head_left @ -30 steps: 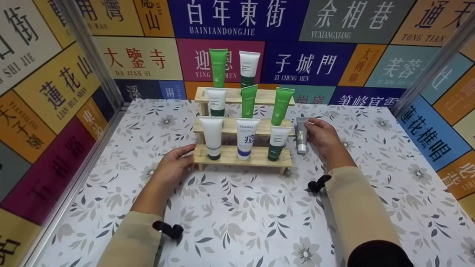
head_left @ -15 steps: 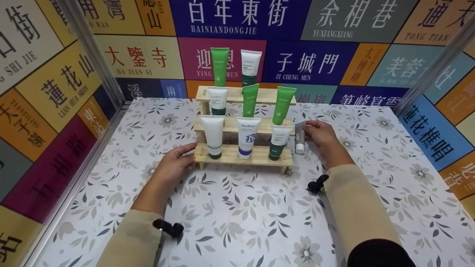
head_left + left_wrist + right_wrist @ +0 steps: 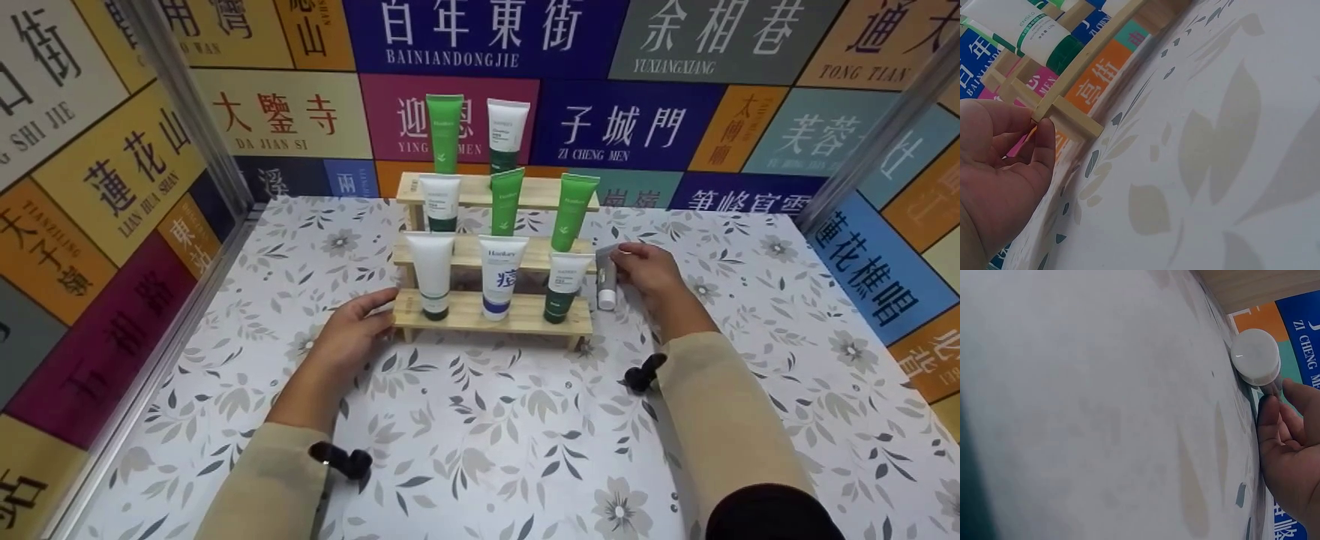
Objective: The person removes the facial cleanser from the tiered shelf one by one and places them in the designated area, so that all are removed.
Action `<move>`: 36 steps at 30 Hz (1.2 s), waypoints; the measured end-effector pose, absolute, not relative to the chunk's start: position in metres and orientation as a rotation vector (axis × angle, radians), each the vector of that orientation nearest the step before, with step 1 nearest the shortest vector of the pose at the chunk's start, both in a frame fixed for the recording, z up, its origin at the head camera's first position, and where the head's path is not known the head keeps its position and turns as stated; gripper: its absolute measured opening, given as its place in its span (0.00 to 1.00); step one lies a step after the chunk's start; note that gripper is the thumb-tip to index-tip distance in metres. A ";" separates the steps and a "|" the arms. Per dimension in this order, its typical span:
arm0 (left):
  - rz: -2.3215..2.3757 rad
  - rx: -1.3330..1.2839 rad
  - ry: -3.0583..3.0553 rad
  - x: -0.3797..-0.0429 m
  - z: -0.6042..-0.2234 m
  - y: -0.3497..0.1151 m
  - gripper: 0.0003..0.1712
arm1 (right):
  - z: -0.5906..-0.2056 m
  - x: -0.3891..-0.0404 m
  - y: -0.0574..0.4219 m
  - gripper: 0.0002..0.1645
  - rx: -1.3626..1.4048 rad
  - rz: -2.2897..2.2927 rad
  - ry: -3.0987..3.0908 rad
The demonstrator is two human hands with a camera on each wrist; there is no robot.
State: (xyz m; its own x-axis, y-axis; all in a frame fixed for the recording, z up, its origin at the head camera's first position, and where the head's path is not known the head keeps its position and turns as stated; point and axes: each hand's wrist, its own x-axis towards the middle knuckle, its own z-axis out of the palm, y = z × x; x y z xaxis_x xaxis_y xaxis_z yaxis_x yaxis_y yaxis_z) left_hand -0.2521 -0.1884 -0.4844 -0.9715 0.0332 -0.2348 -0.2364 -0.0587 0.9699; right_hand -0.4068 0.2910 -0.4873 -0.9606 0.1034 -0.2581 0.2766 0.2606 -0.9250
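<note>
A three-tier wooden stand [image 3: 495, 324] holds several upright tubes. At the left end of its lowest tier, my left hand [image 3: 351, 334] pinches the corner between thumb and fingers, as the left wrist view shows with the hand [image 3: 1005, 169] against the wood [image 3: 1075, 115]. On the table just right of the stand is a grey tube [image 3: 606, 281] with a white cap [image 3: 1255, 357] turned toward me. My right hand [image 3: 651, 276] pinches it near its far end; in the right wrist view the fingers [image 3: 1271, 416] partly hide its body.
On the lowest tier stand a white tube [image 3: 430, 274], a blue-capped tube [image 3: 501, 277] and a white-and-green tube [image 3: 564, 289]. Green tubes [image 3: 506, 202] and more white ones fill the upper tiers. Sign-covered panels [image 3: 622, 120] enclose the patterned tabletop [image 3: 480, 435].
My right hand has shifted the grey tube slightly left, closer to the stand, and its printed side has turned. The left hand stays at the stand's corner.
</note>
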 end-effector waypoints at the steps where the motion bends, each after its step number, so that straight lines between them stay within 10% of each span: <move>1: 2.147 -0.223 2.019 -0.252 -0.485 -0.188 0.27 | -0.487 -0.407 0.291 0.34 0.359 -1.794 2.374; 36: 2.139 -0.268 2.024 -0.254 -0.483 -0.188 0.27 | -0.437 -0.383 0.290 0.30 0.344 -1.878 2.351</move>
